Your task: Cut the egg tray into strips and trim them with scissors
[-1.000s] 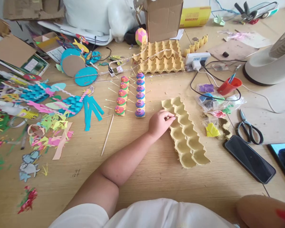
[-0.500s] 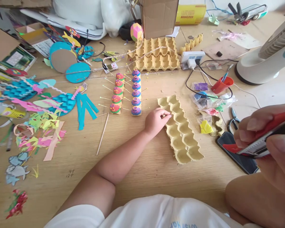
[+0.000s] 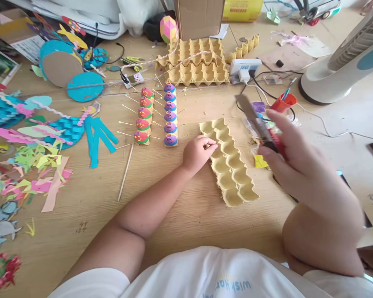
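Note:
A strip of yellowish egg carton (image 3: 231,176), two cups wide, lies cups-up on the table in front of me. My left hand (image 3: 197,153) is closed, its thumb and fingers pinching the strip's left side near the upper end. Raised over the table to the right of the carton, my right hand (image 3: 307,174) grips what looks like a red utility knife (image 3: 261,126). The knife is blurred by motion and points up and left, apart from the carton. Beyond my left hand stand two painted carton rows: red-green caterpillars (image 3: 144,111) and purple-blue ones (image 3: 170,116), with pins sticking out.
Larger egg trays (image 3: 195,62) lie at the back beside a power strip (image 3: 245,66). A fan (image 3: 338,70), a red cup (image 3: 282,102) and clay packets stand right. Left are paper scraps (image 3: 34,165), blue paper fish (image 3: 66,130) and a thin stick (image 3: 126,171).
My right hand has swung left and forward from the far right, turning the knife toward the carton side. My left hand keeps its hold on the carton. The view has shifted slightly.

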Motion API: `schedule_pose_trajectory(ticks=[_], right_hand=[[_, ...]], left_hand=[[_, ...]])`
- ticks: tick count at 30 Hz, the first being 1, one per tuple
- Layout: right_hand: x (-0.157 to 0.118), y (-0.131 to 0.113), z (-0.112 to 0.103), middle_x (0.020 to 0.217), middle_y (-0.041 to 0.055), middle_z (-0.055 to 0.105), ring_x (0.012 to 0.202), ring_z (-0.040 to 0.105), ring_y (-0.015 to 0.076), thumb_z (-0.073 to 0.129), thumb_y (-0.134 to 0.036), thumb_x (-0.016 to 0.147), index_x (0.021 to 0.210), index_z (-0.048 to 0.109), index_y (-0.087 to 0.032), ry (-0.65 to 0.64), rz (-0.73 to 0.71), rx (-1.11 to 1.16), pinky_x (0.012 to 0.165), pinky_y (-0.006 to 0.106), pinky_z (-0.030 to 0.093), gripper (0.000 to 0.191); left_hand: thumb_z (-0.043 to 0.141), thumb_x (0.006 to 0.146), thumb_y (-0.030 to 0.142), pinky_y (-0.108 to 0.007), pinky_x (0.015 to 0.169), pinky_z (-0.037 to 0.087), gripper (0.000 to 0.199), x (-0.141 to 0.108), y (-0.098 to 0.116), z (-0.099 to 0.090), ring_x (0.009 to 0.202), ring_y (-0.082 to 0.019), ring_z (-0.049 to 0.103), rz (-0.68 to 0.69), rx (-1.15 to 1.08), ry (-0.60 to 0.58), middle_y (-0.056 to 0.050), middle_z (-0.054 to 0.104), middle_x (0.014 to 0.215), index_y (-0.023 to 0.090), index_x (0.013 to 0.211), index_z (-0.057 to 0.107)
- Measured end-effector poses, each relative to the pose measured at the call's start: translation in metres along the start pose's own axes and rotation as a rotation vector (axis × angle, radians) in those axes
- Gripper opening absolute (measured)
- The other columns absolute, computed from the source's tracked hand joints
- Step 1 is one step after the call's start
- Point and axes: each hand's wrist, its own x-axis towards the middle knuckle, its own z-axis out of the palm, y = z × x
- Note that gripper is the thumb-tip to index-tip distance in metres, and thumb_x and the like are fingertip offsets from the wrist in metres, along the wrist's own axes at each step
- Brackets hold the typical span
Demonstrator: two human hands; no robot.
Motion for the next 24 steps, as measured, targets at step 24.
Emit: schedule_pose_trajectory(ticks=[24], right_hand=[[0.033,-0.026,0.071,0.122,0.0143,0.08,0.096,0.075,0.0284,0.039,-0.025,0.106,0.171,0.035,-0.019,-0.395,0.066,-0.243,0.074,0.035,0.05,0.066]], left_hand=[[0.071,0.096,0.032,-0.03,0.092,0.056,0.021,0.002,0.003,-0.005,0.105,-0.02,0.072,0.076,0.096,0.094,-0.01,0.073,0.121,0.022,0.113,0.078]])
